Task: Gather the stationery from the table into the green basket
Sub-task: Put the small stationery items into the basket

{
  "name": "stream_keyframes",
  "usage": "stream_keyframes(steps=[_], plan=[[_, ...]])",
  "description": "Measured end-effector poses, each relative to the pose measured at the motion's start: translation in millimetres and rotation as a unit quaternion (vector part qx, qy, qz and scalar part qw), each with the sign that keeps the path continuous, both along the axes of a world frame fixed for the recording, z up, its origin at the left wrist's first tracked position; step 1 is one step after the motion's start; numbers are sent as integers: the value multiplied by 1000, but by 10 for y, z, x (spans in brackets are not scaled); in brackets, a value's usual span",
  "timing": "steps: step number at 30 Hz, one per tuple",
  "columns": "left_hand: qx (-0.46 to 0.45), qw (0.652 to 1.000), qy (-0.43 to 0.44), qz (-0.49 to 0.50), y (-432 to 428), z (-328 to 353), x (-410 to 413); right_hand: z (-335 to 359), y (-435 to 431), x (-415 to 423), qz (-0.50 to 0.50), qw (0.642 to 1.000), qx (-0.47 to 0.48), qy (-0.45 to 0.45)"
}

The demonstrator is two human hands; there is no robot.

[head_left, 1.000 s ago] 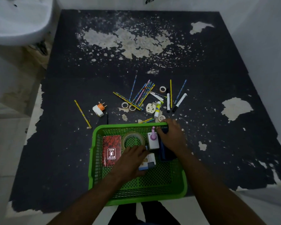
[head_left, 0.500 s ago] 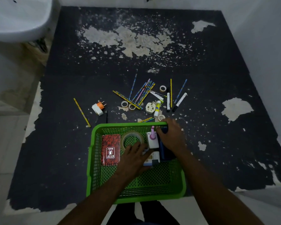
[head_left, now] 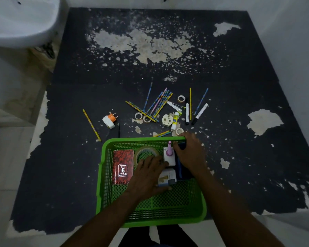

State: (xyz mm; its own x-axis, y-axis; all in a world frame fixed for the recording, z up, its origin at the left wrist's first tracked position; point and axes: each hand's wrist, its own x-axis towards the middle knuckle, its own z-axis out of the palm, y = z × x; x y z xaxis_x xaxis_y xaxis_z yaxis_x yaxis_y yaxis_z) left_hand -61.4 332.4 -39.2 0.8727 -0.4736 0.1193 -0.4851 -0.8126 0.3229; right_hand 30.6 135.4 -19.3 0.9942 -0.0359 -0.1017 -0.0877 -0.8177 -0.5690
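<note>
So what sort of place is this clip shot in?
Probably a washroom or utility corner of a home, not an office. A white wash basin hangs at upper left, pale walls close in on both sides, and the worn black table with peeling paint holds the green basket.

A: Where is there room inside the green plastic mesh basket [head_left: 103, 184]?

B: The near half is bare. The far half is crowded: red patterned notebook [head_left: 123, 166], clear tape roll [head_left: 145, 152], both hands.

A: And beyond the rim?

B: Scattered patterned pencils [head_left: 159, 102] and two white markers [head_left: 187, 113] block it; the worn black tabletop [head_left: 239, 86] farther back lies open.
</note>
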Motion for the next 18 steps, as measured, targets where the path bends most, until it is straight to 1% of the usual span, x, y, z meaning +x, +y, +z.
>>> stream_keyframes(steps=[2,4,5,7,9,11,13,15,18], plan=[[-20,998,-39,55,88,176,205,18,12,-8,-1,1000,-2,0],[-47,985,-40,161,255,358,527,23,20,-8,-5,1000,-3,2],[-60,973,-33,219,384,402,710,19,21,-7,-7,1000,-3,3],[-79,942,-1,325,707,384,1079,23,22,-2,-7,1000,-1,7],[-78,915,77,388,1065,253,1393,26,18,4,0,1000,3,6],[-48,900,171,398,1346,109,1585,23,10,4,1,1000,7,9],[-20,901,223,372,1494,8,1683,15,6,3,-5,1000,10,12],[4,908,230,350,1517,-34,1733,10,9,2,-6,1000,4,14],[12,915,199,349,1501,-25,1751,5,10,-5,-3,1000,-2,13]])
